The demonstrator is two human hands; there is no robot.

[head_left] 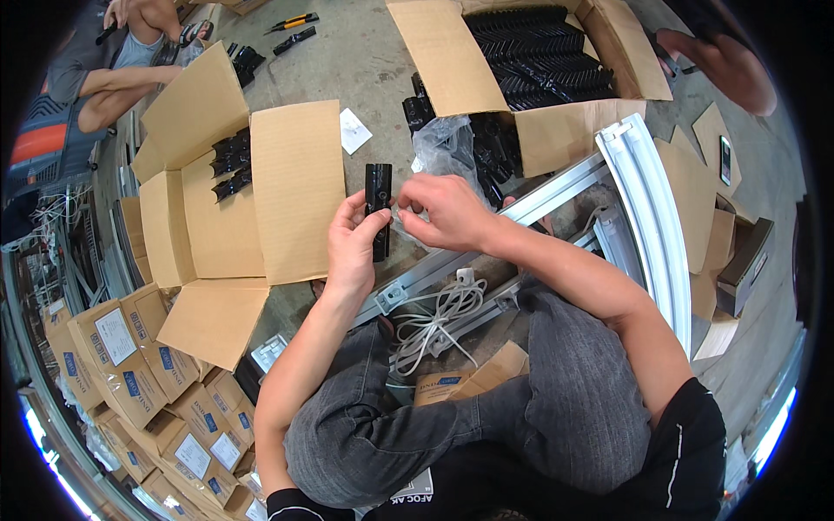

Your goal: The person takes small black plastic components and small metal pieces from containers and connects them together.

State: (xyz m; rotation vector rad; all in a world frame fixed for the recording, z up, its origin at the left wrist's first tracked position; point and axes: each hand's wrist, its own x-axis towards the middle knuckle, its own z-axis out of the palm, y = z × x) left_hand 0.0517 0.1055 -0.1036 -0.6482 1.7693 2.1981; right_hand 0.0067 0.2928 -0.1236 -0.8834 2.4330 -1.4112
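Observation:
Upright in front of me is a short black grooved bracket [378, 184], gripped between the thumb and fingers of my left hand [350, 247]. My right hand [452, 213] is just to its right, thumb and forefinger pinched together close to the bracket's edge. Whatever those fingertips hold, if anything, is too small to make out. Clear plastic wrapping [447, 143] lies beyond my right hand. Similar black brackets [230, 165] lie inside the open carton [300, 191] on the left, and many more fill the carton [573, 143] at the far right.
White metal rails [647, 217] cross the floor at my right. A coiled grey cable [443, 313] lies between my legs. Stacked cartons [143, 365] stand at left. Pliers [294, 22], a paper slip [354, 130] and a phone [724, 161] lie about. Another person [130, 78] sits at far left.

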